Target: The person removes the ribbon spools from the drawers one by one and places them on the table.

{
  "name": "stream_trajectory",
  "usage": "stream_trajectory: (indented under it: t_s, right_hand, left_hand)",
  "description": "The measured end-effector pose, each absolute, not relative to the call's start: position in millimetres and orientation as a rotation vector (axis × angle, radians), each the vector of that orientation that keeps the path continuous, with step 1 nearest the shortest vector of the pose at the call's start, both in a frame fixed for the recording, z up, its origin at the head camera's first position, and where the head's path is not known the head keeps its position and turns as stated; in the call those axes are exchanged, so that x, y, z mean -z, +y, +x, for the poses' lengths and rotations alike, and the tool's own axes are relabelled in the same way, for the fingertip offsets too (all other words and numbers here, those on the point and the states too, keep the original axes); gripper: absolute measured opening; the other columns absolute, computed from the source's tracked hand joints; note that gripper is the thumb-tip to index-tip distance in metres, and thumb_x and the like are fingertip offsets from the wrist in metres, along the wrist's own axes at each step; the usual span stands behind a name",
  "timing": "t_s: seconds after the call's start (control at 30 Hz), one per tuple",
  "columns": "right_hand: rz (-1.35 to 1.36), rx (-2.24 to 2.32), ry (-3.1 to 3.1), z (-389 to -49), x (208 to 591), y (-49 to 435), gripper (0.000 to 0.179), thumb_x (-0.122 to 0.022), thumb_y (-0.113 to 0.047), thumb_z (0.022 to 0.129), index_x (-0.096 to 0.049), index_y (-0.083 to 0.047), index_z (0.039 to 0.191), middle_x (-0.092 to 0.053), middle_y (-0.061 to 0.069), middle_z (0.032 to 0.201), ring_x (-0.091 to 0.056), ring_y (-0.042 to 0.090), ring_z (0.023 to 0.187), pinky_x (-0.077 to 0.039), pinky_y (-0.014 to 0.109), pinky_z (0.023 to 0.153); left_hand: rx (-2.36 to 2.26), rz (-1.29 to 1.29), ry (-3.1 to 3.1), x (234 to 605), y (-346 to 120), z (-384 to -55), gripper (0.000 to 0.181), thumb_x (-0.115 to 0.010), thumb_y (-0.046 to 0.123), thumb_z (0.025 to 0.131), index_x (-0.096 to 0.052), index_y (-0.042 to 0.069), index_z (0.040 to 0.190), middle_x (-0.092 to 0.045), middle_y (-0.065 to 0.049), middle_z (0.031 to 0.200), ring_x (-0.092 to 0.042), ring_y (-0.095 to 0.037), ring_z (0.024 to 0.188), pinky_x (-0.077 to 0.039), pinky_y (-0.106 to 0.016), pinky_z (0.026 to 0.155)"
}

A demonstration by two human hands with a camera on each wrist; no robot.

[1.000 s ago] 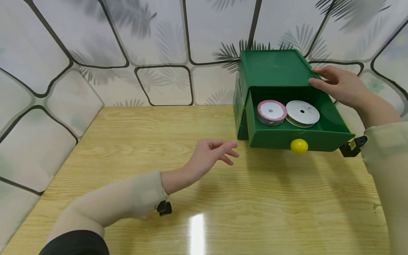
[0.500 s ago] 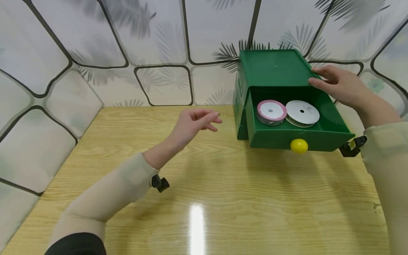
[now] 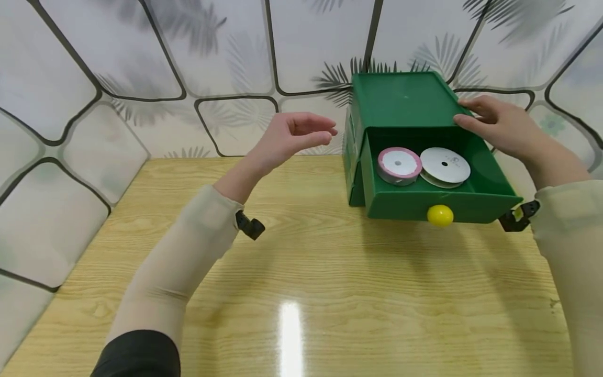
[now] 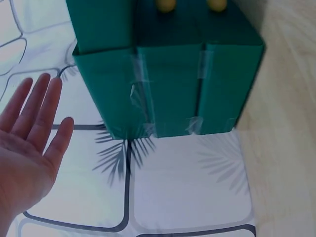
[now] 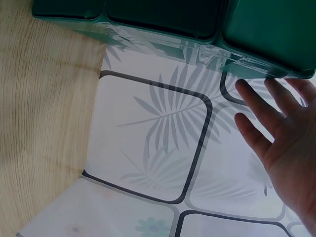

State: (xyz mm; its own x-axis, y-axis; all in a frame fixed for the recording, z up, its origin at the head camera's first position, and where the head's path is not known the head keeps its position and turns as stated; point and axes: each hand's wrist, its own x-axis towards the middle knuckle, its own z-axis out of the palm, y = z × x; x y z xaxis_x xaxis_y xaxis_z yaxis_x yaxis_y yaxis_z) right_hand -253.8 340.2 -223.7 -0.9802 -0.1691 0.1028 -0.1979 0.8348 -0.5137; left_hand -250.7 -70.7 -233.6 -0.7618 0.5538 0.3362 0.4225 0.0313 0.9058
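Observation:
At the right of the head view stands a green drawer cabinet point(image 3: 405, 99), its top drawer point(image 3: 400, 205) pulled out by a yellow knob point(image 3: 440, 215). Inside the drawer lie a pink-rimmed spool point(image 3: 399, 163) and a wider white spool point(image 3: 445, 165), touching side by side. My right hand point(image 3: 501, 125) rests its fingers on the cabinet's upper right edge; in the right wrist view its fingertips point(image 5: 242, 85) reach that edge. My left hand point(image 3: 287, 139) hovers left of the cabinet, holding nothing, fingers extended and apart from it.
The cabinet is made of stacked green boxes joined with clear tape point(image 4: 202, 64), and lower yellow knobs point(image 4: 217, 5) show in the left wrist view. It stands on a wooden table point(image 3: 282, 251) against a leaf-patterned wall covering point(image 3: 235, 52).
My left hand has risen from in front of the cabinet, first leftward, then up towards the wall beside the cabinet's left side. The right hand, drawer and spools stay put.

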Motion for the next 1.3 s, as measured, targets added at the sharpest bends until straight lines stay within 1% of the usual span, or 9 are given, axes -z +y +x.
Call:
stream_trajectory:
  t_s: [0.1,0.27,0.37,0.6,0.77,0.83,1.03,1.17,1.3]
  right_hand:
    - [0.295,-0.845,-2.951,-253.3,224.0,339.7,0.065,-0.045,-0.04,0.101,-0.024,-0.007,0.154,-0.024,0.03,0.152,-0.027,0.056,0.132,-0.025,0.074,0.094]
    - [0.296,-0.852,-2.94,-252.8,224.5,338.4,0.065,-0.045,-0.039,0.102,-0.025,-0.007,0.154,-0.025,0.031,0.151,-0.027,0.056,0.132,-0.025,0.073,0.096]
    - [0.291,-0.838,-2.945,-252.8,224.6,338.4,0.064,-0.045,-0.039,0.102,-0.025,-0.007,0.154,-0.026,0.031,0.151,-0.028,0.056,0.132,-0.025,0.073,0.096]
    - [0.276,-0.833,-2.952,-252.7,226.0,339.2,0.064,-0.044,-0.039,0.102,-0.025,-0.007,0.154,-0.024,0.031,0.151,-0.027,0.057,0.132,-0.023,0.072,0.098]
    - [0.276,-0.844,-2.945,-254.3,226.7,340.0,0.065,-0.045,-0.04,0.102,-0.025,-0.008,0.154,-0.025,0.03,0.151,-0.027,0.056,0.132,-0.023,0.073,0.098]
    - [0.28,-0.846,-2.944,-254.9,226.6,340.3,0.065,-0.045,-0.04,0.102,-0.025,-0.007,0.154,-0.025,0.03,0.151,-0.027,0.056,0.132,-0.023,0.073,0.097]
    - [0.274,-0.858,-2.949,-255.2,225.0,340.8,0.065,-0.045,-0.041,0.101,-0.025,-0.008,0.154,-0.026,0.03,0.151,-0.027,0.056,0.132,-0.023,0.073,0.097]
    - [0.268,-0.862,-2.959,-255.8,224.8,340.8,0.065,-0.044,-0.042,0.101,-0.025,-0.008,0.154,-0.026,0.031,0.151,-0.027,0.057,0.132,-0.024,0.073,0.097]
    - [0.263,-0.864,-2.961,-256.1,224.5,340.6,0.066,-0.044,-0.042,0.101,-0.025,-0.008,0.154,-0.026,0.032,0.15,-0.028,0.057,0.131,-0.024,0.073,0.096]
  left_hand:
    - [-1.776,1.109,2.138,225.1,-65.1,-259.7,0.032,-0.068,0.004,0.09,-0.065,-0.002,0.121,-0.068,-0.012,0.115,-0.064,-0.021,0.106,-0.049,-0.036,0.092]
    - [-1.68,1.245,2.043,211.3,-54.9,-269.1,0.037,-0.071,-0.002,0.085,-0.062,-0.005,0.122,-0.066,-0.014,0.119,-0.062,-0.022,0.11,-0.049,-0.037,0.092]
    - [-1.623,1.318,1.971,203.2,-48.1,-273.1,0.044,-0.071,-0.005,0.084,-0.058,-0.007,0.126,-0.062,-0.018,0.125,-0.06,-0.025,0.114,-0.049,-0.039,0.093]
    - [-1.426,1.393,1.91,189.8,-27.2,-278.6,0.056,-0.075,-0.002,0.082,-0.051,-0.007,0.133,-0.055,-0.02,0.134,-0.055,-0.026,0.121,-0.044,-0.038,0.099]
    - [-1.325,1.391,1.911,185.2,-10.0,-279.1,0.061,-0.078,0.001,0.081,-0.05,-0.005,0.135,-0.054,-0.017,0.135,-0.052,-0.021,0.124,-0.04,-0.032,0.102]
    - [-1.278,1.395,1.923,184.2,-2.9,-279.5,0.063,-0.079,0.002,0.08,-0.05,-0.004,0.136,-0.054,-0.017,0.135,-0.051,-0.02,0.124,-0.039,-0.027,0.102]
    - [-1.153,1.404,1.938,181.8,19.4,-279.9,0.066,-0.081,0.004,0.078,-0.05,-0.002,0.136,-0.053,-0.015,0.136,-0.05,-0.017,0.125,-0.037,-0.02,0.101]
    - [-1.087,1.373,1.95,180.9,32.4,-279.3,0.069,-0.082,0.004,0.077,-0.05,-0.001,0.137,-0.052,-0.011,0.138,-0.048,-0.012,0.125,-0.035,-0.017,0.101]
    - [-1.03,1.401,1.949,184.7,40.7,-280.6,0.069,-0.082,0.007,0.077,-0.05,0.0,0.138,-0.05,-0.012,0.139,-0.047,-0.011,0.125,-0.035,-0.018,0.102]
